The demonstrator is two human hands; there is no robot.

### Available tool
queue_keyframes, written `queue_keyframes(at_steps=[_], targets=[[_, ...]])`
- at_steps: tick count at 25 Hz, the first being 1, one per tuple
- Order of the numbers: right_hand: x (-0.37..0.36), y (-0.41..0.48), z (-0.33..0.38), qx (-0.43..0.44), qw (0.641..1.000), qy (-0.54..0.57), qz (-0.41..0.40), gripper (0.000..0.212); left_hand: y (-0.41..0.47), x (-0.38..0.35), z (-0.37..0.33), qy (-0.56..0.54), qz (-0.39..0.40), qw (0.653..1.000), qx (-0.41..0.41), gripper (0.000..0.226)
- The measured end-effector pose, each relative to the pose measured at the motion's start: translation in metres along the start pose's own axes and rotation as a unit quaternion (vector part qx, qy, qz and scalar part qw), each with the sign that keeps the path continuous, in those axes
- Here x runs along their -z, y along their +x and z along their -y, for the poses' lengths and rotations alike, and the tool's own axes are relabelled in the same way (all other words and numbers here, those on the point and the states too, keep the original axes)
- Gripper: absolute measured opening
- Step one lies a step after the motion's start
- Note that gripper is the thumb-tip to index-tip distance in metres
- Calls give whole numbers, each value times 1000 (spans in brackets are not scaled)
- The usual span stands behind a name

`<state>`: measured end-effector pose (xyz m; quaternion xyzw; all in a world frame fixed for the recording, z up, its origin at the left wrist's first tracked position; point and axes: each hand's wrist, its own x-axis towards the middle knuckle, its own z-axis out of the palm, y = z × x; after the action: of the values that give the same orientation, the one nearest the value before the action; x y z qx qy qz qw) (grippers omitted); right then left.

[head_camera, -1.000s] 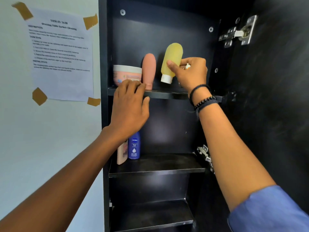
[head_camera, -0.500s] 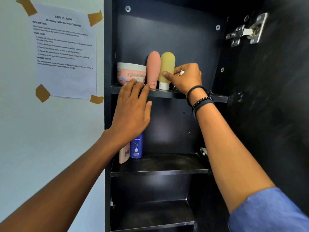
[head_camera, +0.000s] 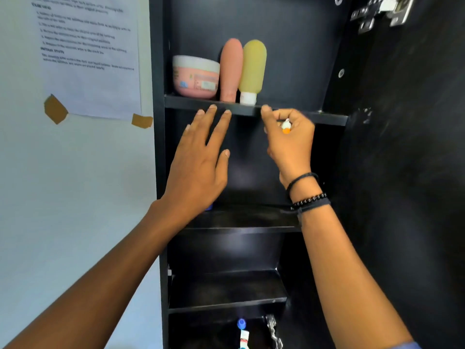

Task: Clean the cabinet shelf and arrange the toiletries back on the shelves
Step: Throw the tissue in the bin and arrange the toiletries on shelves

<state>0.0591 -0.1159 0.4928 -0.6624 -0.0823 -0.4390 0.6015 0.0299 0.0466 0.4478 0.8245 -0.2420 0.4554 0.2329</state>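
Reaching from the bottom edge, two bare forearms rise toward a black cabinet (head_camera: 158, 172). Left hand (head_camera: 198, 162): flat, fingers spread, grasping nothing, fingertips at the front edge of the top shelf (head_camera: 327, 118). Right hand (head_camera: 289, 142): curled loosely round a small white and orange item (head_camera: 286, 126), too small to identify; dark bracelets (head_camera: 308, 197) at the wrist.

Top shelf, left end, set in a row:
- pink jar (head_camera: 195, 76), grey-white lid, label blurred;
- salmon squeeze bottle (head_camera: 231, 69), standing cap down, touching the jar;
- yellow squeeze bottle (head_camera: 252, 70), white cap down, touching the salmon one.

Middle shelf (head_camera: 241, 220): a blue item (head_camera: 208, 206), almost wholly hidden behind the left wrist. Lowest compartment: a blue cap (head_camera: 241, 323) and a white tube (head_camera: 244, 340), cut off by the bottom edge. Metal hinge (head_camera: 382, 11) at the top right corner, partly cropped. Taped paper sheet (head_camera: 88, 54) on the wall, left; print illegible.
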Motion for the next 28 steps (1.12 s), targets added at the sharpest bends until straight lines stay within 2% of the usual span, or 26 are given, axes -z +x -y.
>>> queue_keyframes(at_steps=[3,6,9,12,14,16,18,22,24,28], targets=[[-2,-41,-48,-96,990,-62,85,29,-40,-16,0,-33,14,999,22,54],[-8,-61,-90,-220,932,-164,238,26,-77,-32,4,-90,56,992,74,44],[-21,-58,-106,-304,878,-148,340,10,-97,-39,7,-99,118,981,114,38],[-29,-49,-112,-270,856,-167,409,14,-106,-43,12,-87,151,977,120,38],[-27,-50,-117,-221,852,-173,442,29,-111,-46,16,-83,160,975,129,41],[-19,-56,-125,-152,863,-199,439,41,-117,-49,21,-76,170,973,137,43],[-11,-59,-133,-109,876,-231,409,43,-122,-53,23,-67,173,974,132,43],[4,-62,-142,-32,881,-355,312,24,-125,-59,24,-52,168,977,119,40],[6,-68,-142,-16,886,-359,292,22,-127,-62,23,-42,163,979,113,37],[10,-87,-141,-23,912,-315,261,31,-133,-66,21,-39,155,982,105,35]])
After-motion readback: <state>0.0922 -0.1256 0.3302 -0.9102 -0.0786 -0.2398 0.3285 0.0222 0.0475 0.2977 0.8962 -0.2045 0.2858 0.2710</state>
